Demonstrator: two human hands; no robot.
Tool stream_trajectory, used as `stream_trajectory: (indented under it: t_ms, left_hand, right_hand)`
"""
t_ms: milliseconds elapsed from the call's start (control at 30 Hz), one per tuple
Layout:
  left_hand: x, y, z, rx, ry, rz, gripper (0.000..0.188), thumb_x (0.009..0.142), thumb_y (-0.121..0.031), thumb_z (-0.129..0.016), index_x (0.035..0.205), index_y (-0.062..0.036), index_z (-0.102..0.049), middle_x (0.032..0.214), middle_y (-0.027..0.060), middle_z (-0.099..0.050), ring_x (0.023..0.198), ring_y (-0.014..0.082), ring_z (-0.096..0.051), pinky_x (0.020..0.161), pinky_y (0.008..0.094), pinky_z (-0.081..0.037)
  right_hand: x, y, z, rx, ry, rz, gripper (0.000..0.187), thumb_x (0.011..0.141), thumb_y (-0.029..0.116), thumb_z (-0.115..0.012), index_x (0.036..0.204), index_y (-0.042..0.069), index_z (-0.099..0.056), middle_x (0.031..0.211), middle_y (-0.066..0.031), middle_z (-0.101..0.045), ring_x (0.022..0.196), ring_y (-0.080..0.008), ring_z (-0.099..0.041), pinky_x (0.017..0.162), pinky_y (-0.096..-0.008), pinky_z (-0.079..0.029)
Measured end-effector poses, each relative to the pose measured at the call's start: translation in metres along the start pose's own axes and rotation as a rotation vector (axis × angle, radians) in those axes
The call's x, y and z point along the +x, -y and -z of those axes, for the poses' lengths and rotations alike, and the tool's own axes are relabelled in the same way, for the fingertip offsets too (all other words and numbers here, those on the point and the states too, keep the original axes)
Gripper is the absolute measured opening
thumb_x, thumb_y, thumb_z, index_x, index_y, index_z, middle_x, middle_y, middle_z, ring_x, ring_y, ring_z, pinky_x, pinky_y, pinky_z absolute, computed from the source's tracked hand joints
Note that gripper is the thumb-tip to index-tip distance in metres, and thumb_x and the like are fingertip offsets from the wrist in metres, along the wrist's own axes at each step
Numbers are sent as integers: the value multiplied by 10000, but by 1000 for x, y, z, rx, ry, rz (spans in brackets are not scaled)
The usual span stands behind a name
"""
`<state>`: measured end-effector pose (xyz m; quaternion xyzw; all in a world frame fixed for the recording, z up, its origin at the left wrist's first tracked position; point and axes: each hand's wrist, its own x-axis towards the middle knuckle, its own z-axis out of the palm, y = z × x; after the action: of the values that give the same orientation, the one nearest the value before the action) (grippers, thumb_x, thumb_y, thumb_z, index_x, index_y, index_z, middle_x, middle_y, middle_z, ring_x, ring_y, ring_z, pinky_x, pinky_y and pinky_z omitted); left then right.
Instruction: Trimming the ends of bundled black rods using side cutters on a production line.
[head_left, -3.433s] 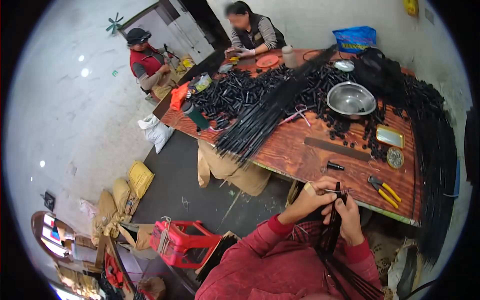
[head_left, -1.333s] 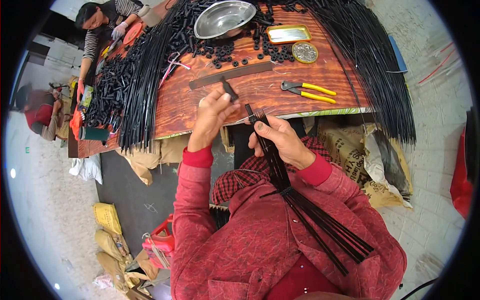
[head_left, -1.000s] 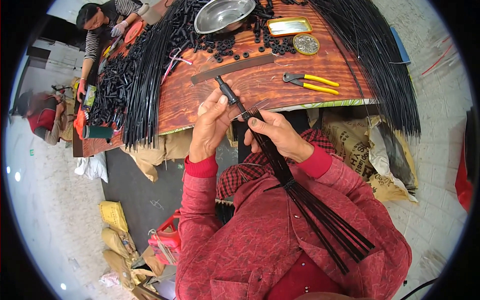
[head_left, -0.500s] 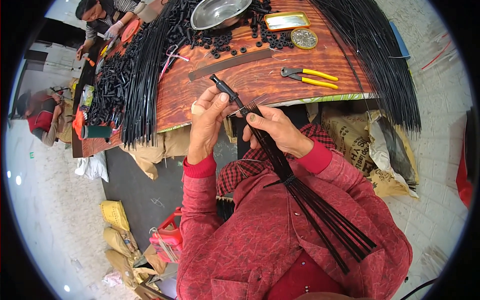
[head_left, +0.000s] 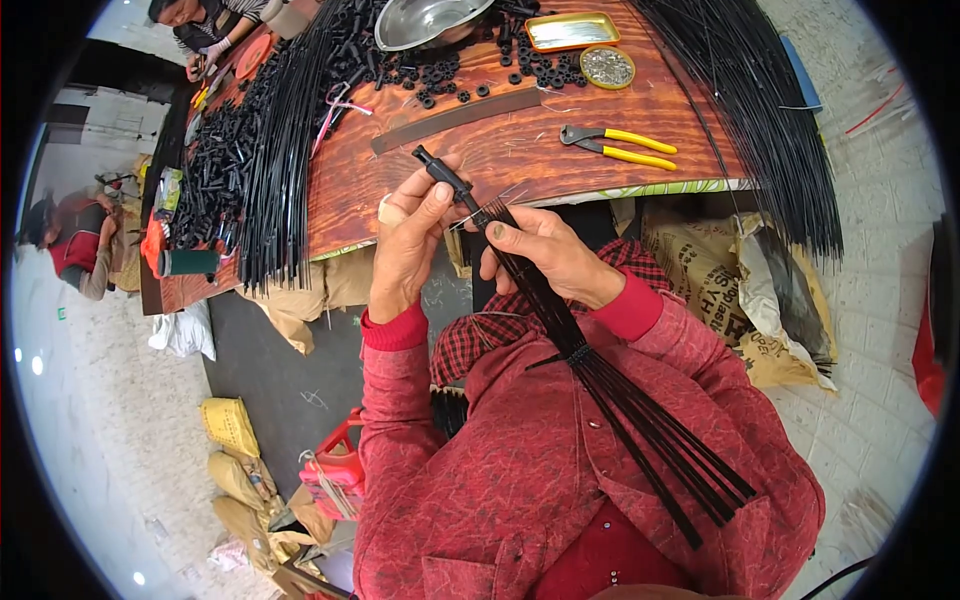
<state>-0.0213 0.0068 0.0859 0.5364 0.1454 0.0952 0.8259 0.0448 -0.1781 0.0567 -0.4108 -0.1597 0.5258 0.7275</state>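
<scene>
My left hand [head_left: 408,225] is closed round a black plastic tube-shaped handle [head_left: 440,172], its capped end pointing up and left. A strip of tape wraps one of its fingers. Close beside it, my right hand [head_left: 550,258] pinches a bundle of thin black rods [head_left: 540,300] near the top, where fine wire ends stick out. The bundle runs down across my red jacket, bound at a dark tie [head_left: 578,355], and its free ends fan out below. The handle meets the bundle's top between my two hands; the joint is partly hidden by fingers.
On the wooden table [head_left: 350,190] lie yellow-handled pincers [head_left: 620,147], a dark flat bar [head_left: 455,120], a metal bowl [head_left: 430,22], a yellow tray [head_left: 572,32] and a round dish of small metal bits [head_left: 607,67]. Long black rods [head_left: 740,110] overhang the edge. Two people are at the left.
My view has shifted slightly, and both hands stay nearly in place with the handle and rod bundle. At the far left, the co-worker at the table has drawn their hands together.
</scene>
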Motion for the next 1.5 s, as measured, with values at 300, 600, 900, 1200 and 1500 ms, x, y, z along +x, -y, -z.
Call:
stream_trajectory:
  t_ms: [300, 600, 900, 1200, 1500]
  left_hand:
    - [-2, -3, 2, 117, 108, 4, 440, 922, -161, -671, 1309, 22, -567, 1126, 96, -669, 970, 161, -637, 839, 310, -533]
    - [-2, 0, 4, 213, 141, -25, 424, 925, -165, -671, 1299, 11, -575, 1129, 94, -675, 993, 149, -629, 864, 298, -512]
    - [-5, -2, 4, 274, 105, -34, 397, 907, -115, -690, 1270, 15, -594, 1097, 98, -682, 953, 139, -643, 858, 287, -519]
    - [-12, -8, 5, 201, 108, 4, 408, 877, -102, -708, 1245, 42, -608, 1096, 111, -688, 978, 162, -656, 906, 299, -511]
    - [-26, -7, -3, 46, 50, -12, 476, 842, -89, -728, 1268, 62, -577, 1180, 168, -664, 1083, 218, -636, 980, 341, -477]
  right_hand:
    - [0, -2, 1, 18, 1, -6, 421, 991, 348, -582, 1247, 14, -586, 807, -89, -668, 624, -134, -640, 561, -226, -503]
    - [0, -1, 1, 4, -13, 3, 396, 991, 333, -580, 1224, 14, -591, 803, -93, -672, 605, -135, -637, 551, -229, -503]
    - [-1, 1, -1, -2, -3, 6, 415, 987, 351, -583, 1216, 4, -583, 794, -96, -670, 601, -136, -634, 548, -231, -501]
    - [-5, 5, -7, 1, 13, 22, 408, 984, 349, -587, 1198, 1, -590, 777, -98, -663, 572, -136, -618, 534, -230, -495]
    - [-3, 3, -9, -10, 14, 20, 333, 992, 322, -581, 1072, -1, -605, 775, -88, -662, 579, -131, -622, 528, -234, -502]
